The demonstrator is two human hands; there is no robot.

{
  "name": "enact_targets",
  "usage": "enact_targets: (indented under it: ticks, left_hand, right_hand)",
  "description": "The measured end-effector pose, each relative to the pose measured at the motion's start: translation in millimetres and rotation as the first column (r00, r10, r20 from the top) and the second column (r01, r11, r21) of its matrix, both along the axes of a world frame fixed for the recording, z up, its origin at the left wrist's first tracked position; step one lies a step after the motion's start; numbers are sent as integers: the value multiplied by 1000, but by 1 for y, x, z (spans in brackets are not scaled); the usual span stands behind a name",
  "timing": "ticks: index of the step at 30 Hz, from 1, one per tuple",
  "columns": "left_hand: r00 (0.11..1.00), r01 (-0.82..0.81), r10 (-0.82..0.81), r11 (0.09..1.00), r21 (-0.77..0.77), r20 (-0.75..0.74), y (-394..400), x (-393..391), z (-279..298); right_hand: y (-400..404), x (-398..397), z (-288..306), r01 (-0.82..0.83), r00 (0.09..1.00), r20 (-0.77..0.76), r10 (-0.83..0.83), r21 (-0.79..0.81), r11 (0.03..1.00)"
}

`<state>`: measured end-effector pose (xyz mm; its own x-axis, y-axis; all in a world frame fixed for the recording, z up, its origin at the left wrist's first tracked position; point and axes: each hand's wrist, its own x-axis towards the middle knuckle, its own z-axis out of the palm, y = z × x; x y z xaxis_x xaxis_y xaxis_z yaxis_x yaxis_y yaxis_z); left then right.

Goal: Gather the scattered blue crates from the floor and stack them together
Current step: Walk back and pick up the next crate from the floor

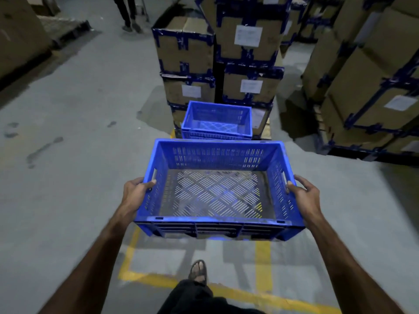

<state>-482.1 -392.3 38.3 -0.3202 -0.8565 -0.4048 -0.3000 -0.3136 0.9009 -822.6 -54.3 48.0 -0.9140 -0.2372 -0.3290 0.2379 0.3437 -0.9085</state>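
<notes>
crate is carried level above the floor, short of the stack | left hand and right hand are clamped on its end walls | judged light, stiff, empty; best held by handle slots

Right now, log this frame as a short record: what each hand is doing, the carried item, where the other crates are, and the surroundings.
left hand: grips the left short wall of the carried crate
right hand: grips the right short wall
carried crate: blue, slotted, empty, held level above the floor
crate stack: blue crates ahead, nested, top one empty
behind stack: cardboard boxes with blue tape, piled high
floor: grey concrete with yellow lines
task state: carried crate not yet on the stack
</notes>
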Motion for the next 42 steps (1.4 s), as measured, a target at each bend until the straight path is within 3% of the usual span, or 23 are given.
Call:
enact_targets:
  ticks: [10,21,28,42]
  left_hand:
    - [993,118,-119,993,-22,-24,-117,-91,9]
    - [995,73,-73,997,14,64,-201,-164,-24]
    - [988,39,-35,999,-27,153,-261,-231,-16]
    - [993,-47,48,999,-5,110,-362,-345,-12]
  right_hand:
    - [-89,-54,13,106,994,-29,-107,-11,994]
    - [-178,-137,-27,80,995,62,-80,11,997]
    - [-258,-220,-27,40,993,107,-40,9,999]
    - [-389,-353,-30,-52,999,10,52,37,998]
